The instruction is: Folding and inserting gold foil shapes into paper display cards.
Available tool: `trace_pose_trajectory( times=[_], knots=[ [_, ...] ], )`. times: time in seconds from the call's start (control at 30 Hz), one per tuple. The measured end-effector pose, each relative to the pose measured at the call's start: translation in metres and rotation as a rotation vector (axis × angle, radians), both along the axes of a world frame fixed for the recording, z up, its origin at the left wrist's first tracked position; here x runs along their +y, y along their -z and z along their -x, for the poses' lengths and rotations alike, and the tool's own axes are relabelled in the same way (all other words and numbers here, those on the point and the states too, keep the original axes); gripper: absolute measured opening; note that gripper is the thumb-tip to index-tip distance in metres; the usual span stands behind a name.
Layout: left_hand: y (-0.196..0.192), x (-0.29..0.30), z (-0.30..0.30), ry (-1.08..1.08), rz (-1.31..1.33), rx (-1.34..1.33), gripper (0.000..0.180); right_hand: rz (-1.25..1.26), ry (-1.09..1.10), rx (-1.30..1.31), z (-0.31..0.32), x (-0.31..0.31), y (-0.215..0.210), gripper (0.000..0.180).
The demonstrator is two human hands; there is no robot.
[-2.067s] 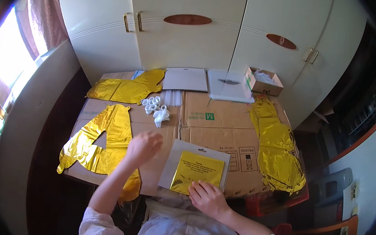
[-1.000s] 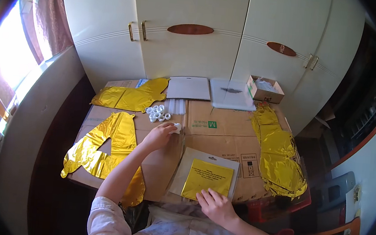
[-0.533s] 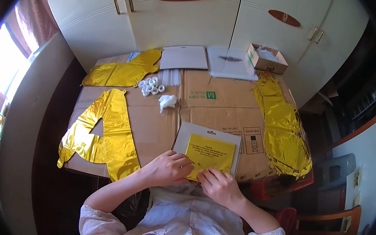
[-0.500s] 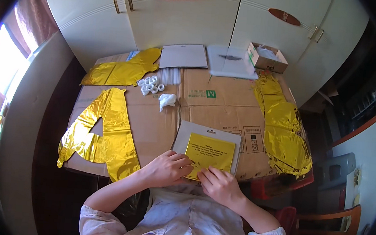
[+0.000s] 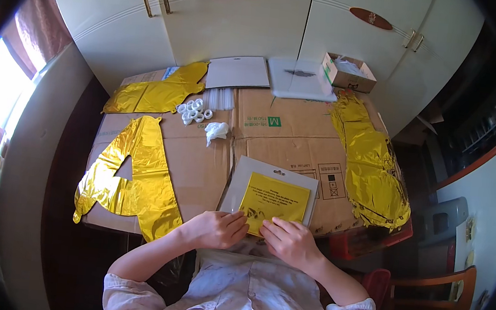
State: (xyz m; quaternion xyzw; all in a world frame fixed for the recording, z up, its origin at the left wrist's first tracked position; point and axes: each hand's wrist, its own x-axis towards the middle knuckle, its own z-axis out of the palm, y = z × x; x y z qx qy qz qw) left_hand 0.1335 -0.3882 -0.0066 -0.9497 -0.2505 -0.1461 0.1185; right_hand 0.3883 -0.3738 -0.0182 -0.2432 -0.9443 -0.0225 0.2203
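Note:
A flat packet of folded gold foil in a printed clear bag [image 5: 274, 197] lies on a grey hanging card [image 5: 235, 183] at the near edge of the cardboard. My left hand [image 5: 222, 229] is at the packet's lower left corner, fingers curled closed against its edge. At the lower right, my right hand [image 5: 292, 241] has its fingers pressed together over the packet's near edge; both thumbs are hidden. To the left lies a flat gold foil letter-shaped balloon [image 5: 140, 175] with a triangular hole.
Another gold foil balloon [image 5: 153, 95] lies far left, a crumpled one [image 5: 371, 166] at right. White tape rolls [image 5: 193, 112], crumpled white plastic [image 5: 216, 132] and clear straws [image 5: 220, 98] lie mid-table. Behind are a grey board [image 5: 237, 72], a clear sheet [image 5: 298, 82] and an open box [image 5: 349, 75].
My left hand has drawn back slightly toward me, uncovering more of the packet's lower left part. The packet and its card have tilted slightly. My right hand stays nearly in place.

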Motion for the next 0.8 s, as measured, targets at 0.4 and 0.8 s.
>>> trace_pose_trajectory(
  times=[0.4, 0.8],
  knots=[
    [-0.004, 0.009, 0.014, -0.016, 0.208, -0.026, 0.022, 0.03, -0.003, 0.004, -0.001, 0.003, 0.0, 0.029],
    [-0.005, 0.005, 0.002, -0.017, -0.125, -0.033, 0.026, 0.045, -0.031, 0.039, -0.001, 0.006, -0.001, 0.031]
  ],
)
